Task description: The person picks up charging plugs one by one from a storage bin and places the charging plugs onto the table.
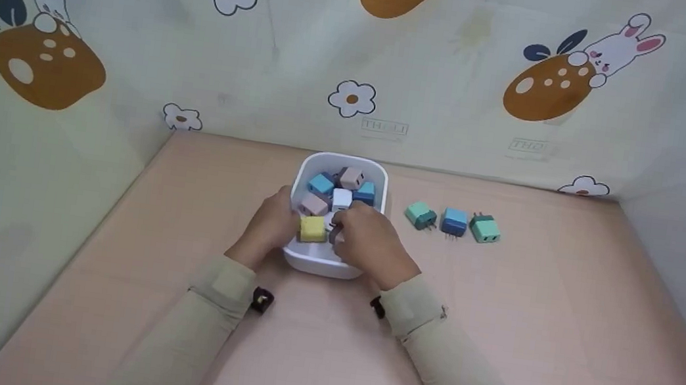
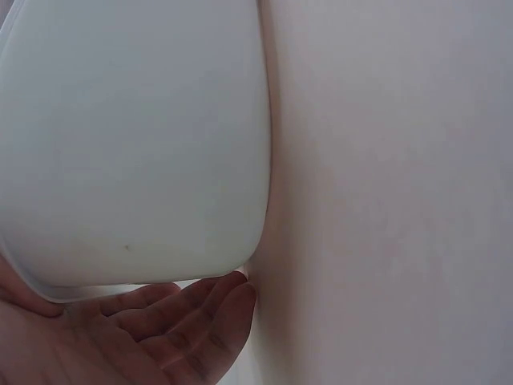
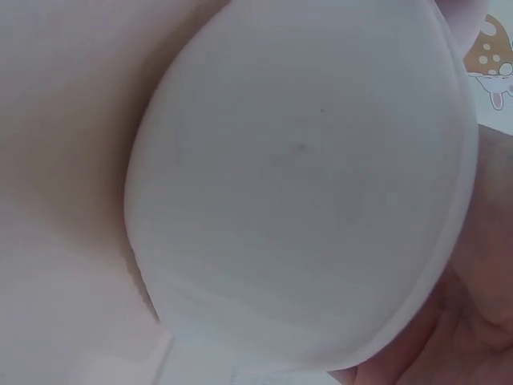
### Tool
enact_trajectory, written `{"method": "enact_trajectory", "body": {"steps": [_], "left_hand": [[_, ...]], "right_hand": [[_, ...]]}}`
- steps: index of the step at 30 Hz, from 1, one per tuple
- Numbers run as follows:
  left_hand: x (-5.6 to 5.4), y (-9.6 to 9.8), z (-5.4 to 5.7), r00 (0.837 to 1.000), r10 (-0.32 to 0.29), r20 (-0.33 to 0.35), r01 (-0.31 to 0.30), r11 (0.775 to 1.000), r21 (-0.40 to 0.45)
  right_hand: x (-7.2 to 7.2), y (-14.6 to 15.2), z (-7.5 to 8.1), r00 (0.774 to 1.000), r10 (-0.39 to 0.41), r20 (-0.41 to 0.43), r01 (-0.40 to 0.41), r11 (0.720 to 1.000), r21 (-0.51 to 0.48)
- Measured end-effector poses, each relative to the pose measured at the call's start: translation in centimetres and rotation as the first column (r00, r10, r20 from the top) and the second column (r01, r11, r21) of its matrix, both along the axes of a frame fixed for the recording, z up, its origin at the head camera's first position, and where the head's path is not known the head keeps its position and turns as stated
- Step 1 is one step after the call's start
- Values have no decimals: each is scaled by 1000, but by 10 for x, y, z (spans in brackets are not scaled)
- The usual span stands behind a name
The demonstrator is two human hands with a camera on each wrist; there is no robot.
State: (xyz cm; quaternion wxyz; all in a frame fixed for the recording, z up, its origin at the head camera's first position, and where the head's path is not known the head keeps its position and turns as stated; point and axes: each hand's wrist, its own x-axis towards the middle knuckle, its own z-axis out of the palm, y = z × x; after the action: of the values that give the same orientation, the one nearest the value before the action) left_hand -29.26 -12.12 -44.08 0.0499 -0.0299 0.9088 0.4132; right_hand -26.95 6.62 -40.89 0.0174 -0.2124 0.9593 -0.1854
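Note:
A white plastic tub (image 1: 323, 268) with several small charger plugs inside stands in front of me. My left hand (image 1: 275, 220) grips its left side; in the left wrist view the fingers (image 2: 192, 321) lie along the outer wall, with the thumb side at the rim. My right hand (image 1: 372, 239) reaches over the right rim, fingers curled down inside, pinching a greyish charger plug (image 1: 335, 234) mostly hidden by the hand. Close to its fingers are a yellow charger plug (image 1: 313, 229) and a white one (image 1: 341, 199). The tub wall (image 3: 296, 184) fills most of the right wrist view.
Farther back in the tub are a pink charger plug (image 1: 314, 204), a blue one (image 1: 321, 183) and others. Right of the tub, a green plug (image 1: 421, 215), a blue plug (image 1: 454, 222) and another green plug (image 1: 485, 228) lie in a row. A printed cloth wall (image 1: 296, 47) stands behind.

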Motion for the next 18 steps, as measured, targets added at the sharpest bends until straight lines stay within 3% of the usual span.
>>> {"method": "enact_trajectory", "body": {"steps": [12, 18], "left_hand": [[-1, 0, -1, 1000, 9, 14, -9, 1000, 9], [0, 1, 1, 999, 20, 30, -21, 999, 29]], "right_hand": [[4, 2, 12, 998, -36, 51, 38, 998, -47], [3, 9, 17, 999, -49, 23, 50, 995, -81]]}}
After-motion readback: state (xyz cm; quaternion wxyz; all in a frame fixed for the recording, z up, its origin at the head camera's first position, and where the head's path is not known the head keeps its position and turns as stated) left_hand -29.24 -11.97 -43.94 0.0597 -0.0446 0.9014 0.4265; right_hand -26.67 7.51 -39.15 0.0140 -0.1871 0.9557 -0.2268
